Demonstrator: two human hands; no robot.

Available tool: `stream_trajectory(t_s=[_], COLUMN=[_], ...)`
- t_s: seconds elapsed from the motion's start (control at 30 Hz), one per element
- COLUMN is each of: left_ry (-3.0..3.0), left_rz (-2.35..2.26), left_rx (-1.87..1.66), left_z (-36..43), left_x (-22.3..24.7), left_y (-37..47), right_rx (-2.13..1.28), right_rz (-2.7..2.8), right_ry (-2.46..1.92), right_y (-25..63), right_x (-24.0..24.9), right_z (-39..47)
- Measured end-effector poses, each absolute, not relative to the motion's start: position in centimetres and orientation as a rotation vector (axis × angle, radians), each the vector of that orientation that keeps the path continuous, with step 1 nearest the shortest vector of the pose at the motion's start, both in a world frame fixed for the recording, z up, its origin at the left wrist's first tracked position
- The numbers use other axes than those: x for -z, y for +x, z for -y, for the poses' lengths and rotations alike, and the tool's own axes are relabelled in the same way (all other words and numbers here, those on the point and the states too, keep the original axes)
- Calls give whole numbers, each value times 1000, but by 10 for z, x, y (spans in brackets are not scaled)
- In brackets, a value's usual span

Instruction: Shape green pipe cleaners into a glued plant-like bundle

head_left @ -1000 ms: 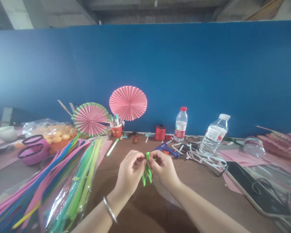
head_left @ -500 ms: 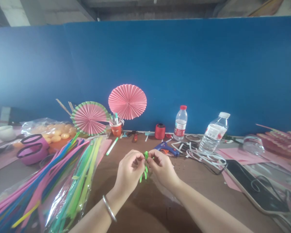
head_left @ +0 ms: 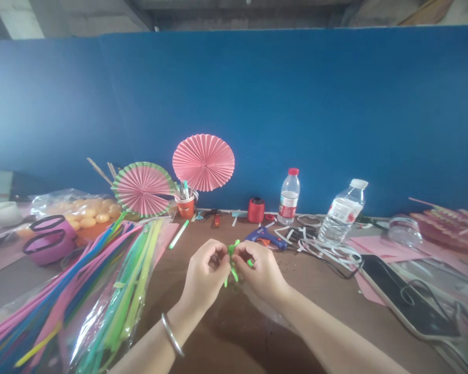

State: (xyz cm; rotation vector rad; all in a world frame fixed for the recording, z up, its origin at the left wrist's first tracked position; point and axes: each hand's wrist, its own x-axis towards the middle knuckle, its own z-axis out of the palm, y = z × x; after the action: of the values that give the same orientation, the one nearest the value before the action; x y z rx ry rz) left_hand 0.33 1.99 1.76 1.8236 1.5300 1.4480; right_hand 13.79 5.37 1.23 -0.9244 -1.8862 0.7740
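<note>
A small bright green piece (head_left: 234, 271), with several thin strips sticking out, is pinched between my two hands above the brown table (head_left: 226, 332). My left hand (head_left: 208, 267) grips it from the left with thumb and fingertips; a silver bangle circles that wrist. From the right, my right hand (head_left: 260, 267) pinches it too, and a green tip shows over its fingers. The fingertips of both hands nearly touch. Just beyond my right hand lies a blue glue gun (head_left: 265, 237).
Bagged colored pipe cleaners (head_left: 120, 291) spread at left, near purple-handled scissors (head_left: 50, 240). Pink paper fans (head_left: 203, 162) and a cup of pens (head_left: 186, 207) stand behind. Rightward are a red-capped bottle (head_left: 289, 197), a tilted bottle (head_left: 341, 213), white strips (head_left: 323, 248) and a phone (head_left: 409, 296).
The green piece has turned between my fingers, and its strips now spread out more, one showing by my right hand. The whole view has shifted slightly.
</note>
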Motion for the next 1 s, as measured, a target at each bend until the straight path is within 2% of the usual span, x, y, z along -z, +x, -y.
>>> stream_trajectory(t_s=[1.0], left_ry=[1939], left_rz=[-1293], left_rx=[-973], left_z=[-25], left_x=[-30], left_y=[-8], right_rx=[-1068], right_rz=[1988], right_ry=[-743], right_y=[149], right_x=[-12], right_z=[-66])
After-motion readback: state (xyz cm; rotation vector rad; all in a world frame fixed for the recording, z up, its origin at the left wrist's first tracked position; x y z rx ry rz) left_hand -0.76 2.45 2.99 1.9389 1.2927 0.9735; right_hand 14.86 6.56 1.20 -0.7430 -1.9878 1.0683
